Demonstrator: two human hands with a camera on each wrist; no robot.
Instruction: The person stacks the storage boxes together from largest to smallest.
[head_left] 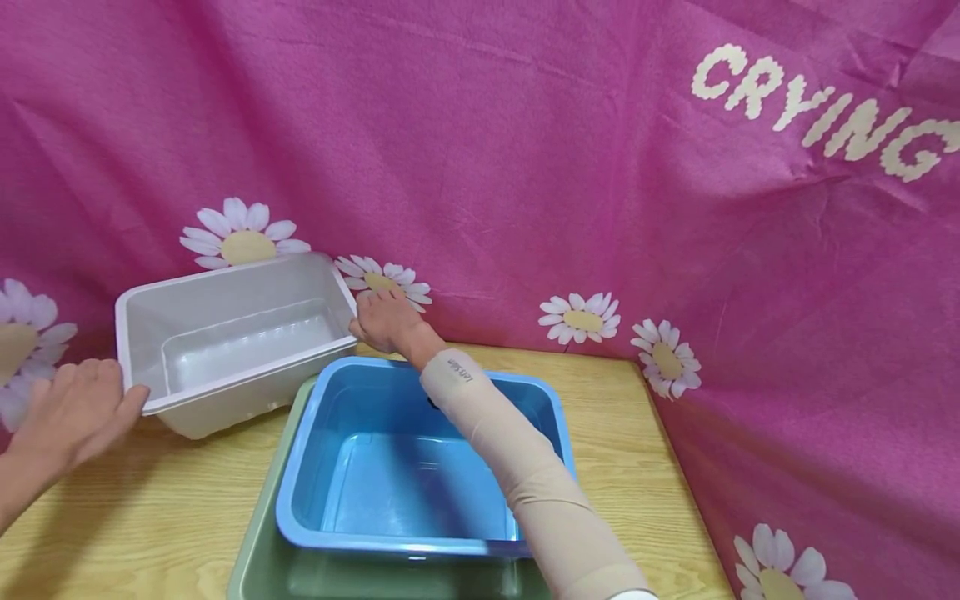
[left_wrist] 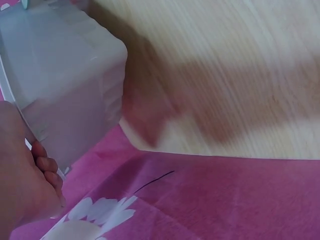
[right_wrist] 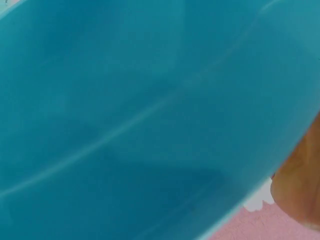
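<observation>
A light grey bin (head_left: 247, 350), tilted and raised at least partly off the table, is held between both hands at the left. The left hand (head_left: 75, 412) grips its left end; in the left wrist view the fingers of the left hand (left_wrist: 32, 175) curl under the rim of the grey bin (left_wrist: 75, 85). At its right end the right hand (head_left: 386, 321) grips the rim, with that arm reaching over a blue bin (head_left: 420, 483). The blue bin sits inside a green bin (head_left: 258, 533). In the right wrist view the blue bin (right_wrist: 125, 100) hides most of the right hand (right_wrist: 300, 185).
The wooden table (head_left: 622, 442) extends right of the bins and to the left below the grey bin. A pink cloth (head_left: 480, 167) with white daisies and lettering hangs behind and along the right side of the table.
</observation>
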